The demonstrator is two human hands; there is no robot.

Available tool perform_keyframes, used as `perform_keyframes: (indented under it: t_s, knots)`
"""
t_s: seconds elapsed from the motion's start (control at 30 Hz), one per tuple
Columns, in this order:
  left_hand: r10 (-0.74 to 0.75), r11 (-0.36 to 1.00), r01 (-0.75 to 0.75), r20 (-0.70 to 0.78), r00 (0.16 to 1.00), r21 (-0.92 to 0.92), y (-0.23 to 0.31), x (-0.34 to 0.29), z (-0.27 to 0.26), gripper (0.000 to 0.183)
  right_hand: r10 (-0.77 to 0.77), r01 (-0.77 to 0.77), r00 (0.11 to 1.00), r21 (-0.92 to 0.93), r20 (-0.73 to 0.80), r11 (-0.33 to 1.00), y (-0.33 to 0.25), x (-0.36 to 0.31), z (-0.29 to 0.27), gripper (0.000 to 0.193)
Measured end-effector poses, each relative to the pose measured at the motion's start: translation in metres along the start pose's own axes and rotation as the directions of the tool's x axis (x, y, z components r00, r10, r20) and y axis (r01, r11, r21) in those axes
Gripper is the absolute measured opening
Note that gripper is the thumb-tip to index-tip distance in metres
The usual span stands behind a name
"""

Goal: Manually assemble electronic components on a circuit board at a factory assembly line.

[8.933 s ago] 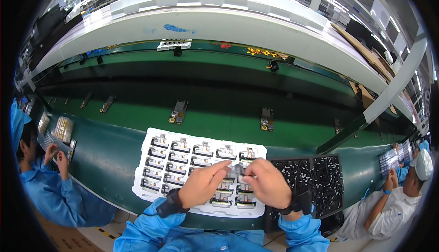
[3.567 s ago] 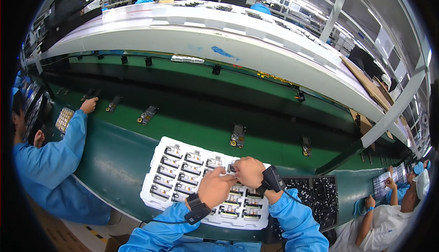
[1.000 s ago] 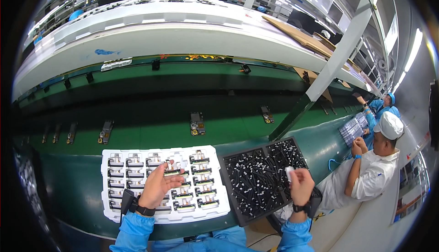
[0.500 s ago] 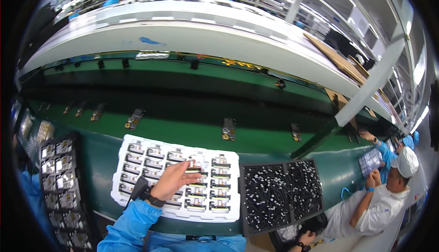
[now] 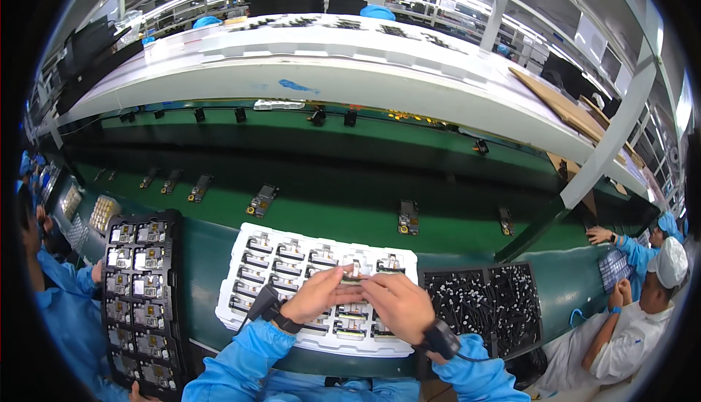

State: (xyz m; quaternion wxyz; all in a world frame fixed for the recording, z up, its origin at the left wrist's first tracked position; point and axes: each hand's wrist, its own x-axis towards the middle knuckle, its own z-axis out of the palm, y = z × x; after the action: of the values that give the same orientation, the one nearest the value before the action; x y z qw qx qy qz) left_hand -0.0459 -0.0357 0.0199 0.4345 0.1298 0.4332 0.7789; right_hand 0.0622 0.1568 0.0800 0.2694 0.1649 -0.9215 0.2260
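Over a white plastic tray (image 5: 232, 285) filled with rows of small metal-and-black electronic parts, my two hands meet. My left hand (image 5: 319, 301), palm turned up, grips a small strip-like electronic part (image 5: 352, 278) by its fingertips. From the right, my right hand (image 5: 400, 305) pinches at the same part, its fingertips touching those of the left. Fingers cover most of the part, so its exact kind cannot be made out. Both wrists wear dark bands with black box-shaped devices.
Right of the white tray sits a black divided bin (image 5: 482, 307) of small black pieces. A black tray (image 5: 146, 300) of circuit boards stands left. Phone-like boards (image 5: 409, 217) lie along the green belt (image 5: 343, 219). Co-workers sit at both sides; a slanted post (image 5: 577, 190) rises right.
My right hand has come from beside the black bin at the lower right to my left hand and the small part. The view has turned left, shifting the scene rightward.
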Motion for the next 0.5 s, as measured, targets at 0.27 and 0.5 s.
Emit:
perform_keyframes:
  t_s: [0.27,0.5]
  knots:
    - [0.011,1.000,-0.010,0.010,1.000,-0.015,-0.012,-0.070,0.006,0.056,-0.063,0.054,0.996,0.130,0.064,0.990,-0.019,-0.015,0.033,0.043]
    - [-0.020,0.982,0.018,-0.010,1.000,-0.186,-0.021,-0.078,-0.010,0.053,-0.102,0.089,0.987,0.104,0.126,0.991,-0.024,0.004,0.045,0.043]
